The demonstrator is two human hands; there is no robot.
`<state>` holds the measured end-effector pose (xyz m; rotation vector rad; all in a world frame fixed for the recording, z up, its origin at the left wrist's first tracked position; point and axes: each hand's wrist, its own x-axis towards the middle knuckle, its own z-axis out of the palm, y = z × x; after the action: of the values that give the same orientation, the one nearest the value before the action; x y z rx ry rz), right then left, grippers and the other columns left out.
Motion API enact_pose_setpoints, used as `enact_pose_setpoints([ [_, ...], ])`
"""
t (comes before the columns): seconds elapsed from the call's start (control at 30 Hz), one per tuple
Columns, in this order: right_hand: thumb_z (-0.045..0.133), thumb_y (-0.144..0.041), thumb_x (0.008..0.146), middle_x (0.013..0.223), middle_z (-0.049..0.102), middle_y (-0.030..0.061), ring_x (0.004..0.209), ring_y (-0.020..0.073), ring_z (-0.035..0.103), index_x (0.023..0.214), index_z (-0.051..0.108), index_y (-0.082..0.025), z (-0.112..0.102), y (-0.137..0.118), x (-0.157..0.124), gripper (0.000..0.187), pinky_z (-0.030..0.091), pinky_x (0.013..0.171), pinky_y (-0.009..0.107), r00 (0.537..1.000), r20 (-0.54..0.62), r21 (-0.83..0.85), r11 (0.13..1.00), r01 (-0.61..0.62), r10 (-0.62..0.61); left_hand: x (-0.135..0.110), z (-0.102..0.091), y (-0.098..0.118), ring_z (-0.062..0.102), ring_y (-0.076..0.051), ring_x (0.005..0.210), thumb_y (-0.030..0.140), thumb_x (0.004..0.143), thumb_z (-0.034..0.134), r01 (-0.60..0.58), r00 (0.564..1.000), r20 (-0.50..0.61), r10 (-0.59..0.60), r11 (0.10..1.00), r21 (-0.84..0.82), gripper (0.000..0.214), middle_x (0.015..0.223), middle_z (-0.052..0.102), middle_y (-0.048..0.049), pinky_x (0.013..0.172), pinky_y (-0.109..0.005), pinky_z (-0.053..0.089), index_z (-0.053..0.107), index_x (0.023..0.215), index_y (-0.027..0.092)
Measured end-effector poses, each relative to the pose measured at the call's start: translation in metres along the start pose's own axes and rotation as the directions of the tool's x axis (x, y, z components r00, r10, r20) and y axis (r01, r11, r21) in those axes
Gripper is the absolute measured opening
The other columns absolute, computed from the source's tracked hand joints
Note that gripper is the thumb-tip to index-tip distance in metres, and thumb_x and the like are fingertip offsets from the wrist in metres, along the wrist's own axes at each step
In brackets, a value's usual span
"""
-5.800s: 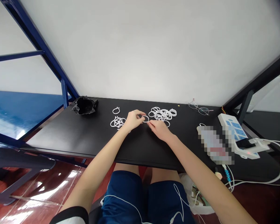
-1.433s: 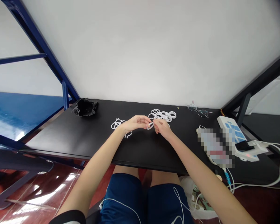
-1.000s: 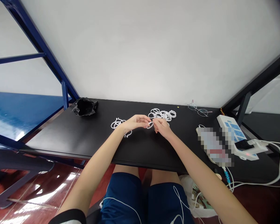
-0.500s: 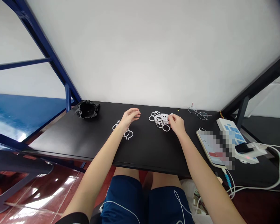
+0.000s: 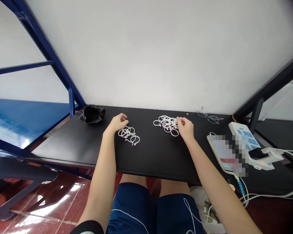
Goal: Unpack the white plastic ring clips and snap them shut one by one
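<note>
A loose pile of white open plastic rings with knobbed ends [image 5: 167, 123] lies on the black table. My right hand [image 5: 186, 127] is at its right edge, thumb and forefinger pinched on a ring there, which the fingers partly cover. Nearer the table's middle-left is a smaller heap of the same white rings [image 5: 128, 135]. Just behind and left of that heap is my left hand [image 5: 117, 123], with fingers curved and thumb apart from them. I see nothing between them.
A crumpled black plastic bag [image 5: 92, 114] stands open at the back left. Eyeglasses [image 5: 211, 118] lie at the back right. A phone [image 5: 221, 154] on a charging cable and a white power strip [image 5: 245, 135] occupy the right side. A wall rises behind the table [image 5: 153, 156].
My left hand has moved left, from between the two heaps to behind the left heap, uncovering its rings. At the right pile, one ring has shifted left; my right hand stays at the edge.
</note>
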<state>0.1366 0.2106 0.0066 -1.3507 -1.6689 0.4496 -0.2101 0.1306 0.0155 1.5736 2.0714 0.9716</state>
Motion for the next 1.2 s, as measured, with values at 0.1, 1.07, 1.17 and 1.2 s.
enact_pose_setpoints([
  [0.1, 0.051, -0.047, 0.087, 0.049, 0.043, -0.0035, 0.050, 0.0124, 0.040, 0.058, 0.042, -0.021, 0.001, 0.000, -0.002, 0.040, 0.032, 0.056, 0.027, 1.000, 0.003, 0.022, 1.000, 0.006, -0.006, -0.001, -0.001, -0.010, 0.063, -0.017, 0.070, 0.024, 0.066, 0.062, 0.108, 0.984, 0.139, -0.112, 0.993, 0.036, 0.032, 0.086, 0.067, -0.0028, 0.063, -0.026, 0.048, 0.060, 0.097, 0.019],
  [1.07, 0.068, -0.038, 0.074, 0.065, 0.061, 0.0016, 0.057, 0.0156, 0.061, 0.078, 0.059, -0.018, 0.043, -0.033, -0.044, 0.022, 0.045, 0.039, 0.022, 0.823, 0.562, 0.422, 0.884, -0.202, -0.081, -0.020, 0.083, 0.072, 0.068, -0.014, 0.069, 0.029, 0.070, 0.078, -0.041, 0.960, 0.140, 0.241, 0.617, -0.786, 0.032, 0.083, 0.058, -0.0024, 0.057, -0.021, 0.056, 0.061, 0.090, 0.011],
  [1.17, 0.074, -0.034, 0.069, 0.064, 0.060, 0.0003, 0.057, 0.0138, 0.060, 0.073, 0.057, -0.018, 0.038, -0.034, -0.039, 0.023, 0.049, 0.044, 0.022, 0.834, 0.543, 0.499, 0.837, -0.227, -0.098, -0.018, 0.085, 0.070, 0.067, -0.012, 0.065, 0.029, 0.071, 0.077, -0.042, 0.968, 0.134, 0.214, 0.659, -0.751, 0.031, 0.083, 0.059, -0.0028, 0.053, -0.019, 0.053, 0.062, 0.091, 0.011],
  [1.2, 0.076, -0.034, 0.068, 0.062, 0.059, -0.0007, 0.055, 0.0126, 0.058, 0.071, 0.057, -0.018, 0.036, -0.035, -0.038, 0.025, 0.050, 0.045, 0.023, 0.833, 0.544, 0.518, 0.822, -0.237, -0.102, -0.018, 0.086, 0.068, 0.065, -0.010, 0.061, 0.030, 0.071, 0.077, -0.050, 0.971, 0.125, 0.205, 0.681, -0.730, 0.031, 0.082, 0.060, -0.0028, 0.051, -0.018, 0.052, 0.062, 0.091, 0.011],
])
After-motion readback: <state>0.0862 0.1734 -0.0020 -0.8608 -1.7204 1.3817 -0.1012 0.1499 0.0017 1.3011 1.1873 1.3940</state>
